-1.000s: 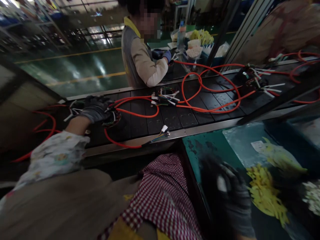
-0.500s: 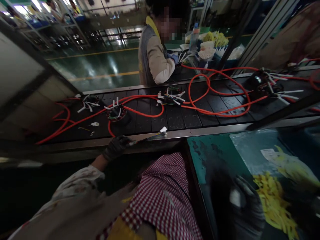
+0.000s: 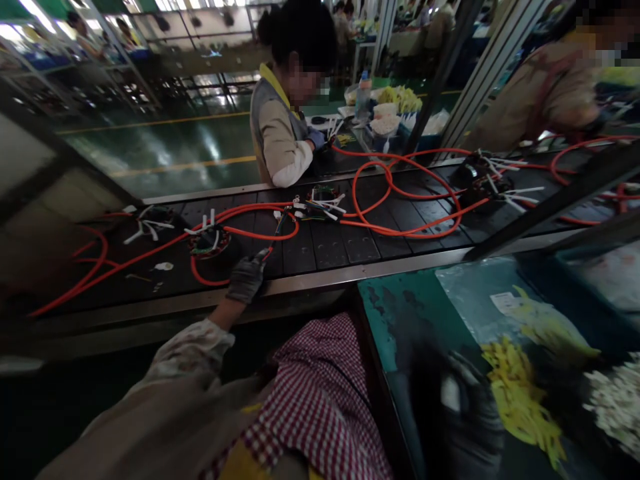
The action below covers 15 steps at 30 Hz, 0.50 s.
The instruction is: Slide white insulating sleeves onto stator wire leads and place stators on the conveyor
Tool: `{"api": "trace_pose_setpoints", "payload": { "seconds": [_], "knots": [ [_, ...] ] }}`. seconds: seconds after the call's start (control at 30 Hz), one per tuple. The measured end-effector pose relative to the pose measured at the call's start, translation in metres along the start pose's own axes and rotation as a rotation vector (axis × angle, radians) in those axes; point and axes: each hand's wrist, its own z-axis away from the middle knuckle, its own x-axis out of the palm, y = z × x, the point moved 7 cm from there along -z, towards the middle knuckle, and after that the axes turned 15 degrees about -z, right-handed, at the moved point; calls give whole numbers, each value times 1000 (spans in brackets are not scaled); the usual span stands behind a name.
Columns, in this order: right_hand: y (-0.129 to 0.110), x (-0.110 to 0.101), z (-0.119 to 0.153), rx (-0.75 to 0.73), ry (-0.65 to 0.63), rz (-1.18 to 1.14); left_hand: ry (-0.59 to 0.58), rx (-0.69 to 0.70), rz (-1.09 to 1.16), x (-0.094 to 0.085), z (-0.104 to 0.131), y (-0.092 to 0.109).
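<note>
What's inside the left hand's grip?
An orange cable runs into the left hand; thin wires with a white connector extend beyond it. The stretch inside the grip is covered.

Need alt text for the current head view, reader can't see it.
Gloved left hand grips a red cable near its wired end, at the near edge of a conveyor carrying round parts. Gloved right hand is over a green table beside yellow pieces; a co-worker is across the conveyor.

Dim overall, lower-left corner near black, pale glare on the green floor (image 3: 200,143), stretched edges.
</note>
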Motion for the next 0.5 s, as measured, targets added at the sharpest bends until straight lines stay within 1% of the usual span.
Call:
{"api": "trace_pose_setpoints", "payload": {
  "seconds": [0.1, 0.17, 0.23, 0.33, 0.43, 0.5],
  "knots": [
    [-4, 0, -1, 8, -2, -8, 22, -21, -10, -3, -34, 29],
    [-8, 1, -2, 18, 11, -19, 17, -29, -23, -6, -46, 38],
    [-11, 2, -1, 51, 17, -38, 5, -37, -40, -9, -49, 38],
    [-11, 5, 2, 84, 4, -49, -3, -74, -82, -15, -46, 28],
    [-10, 7, 4, 58, -1, -26, -1, -130, -144, -21, -42, 19],
    [-9, 10, 5, 24, 14, -1, -6, -126, -179, -26, -41, 21]
  ]
}}
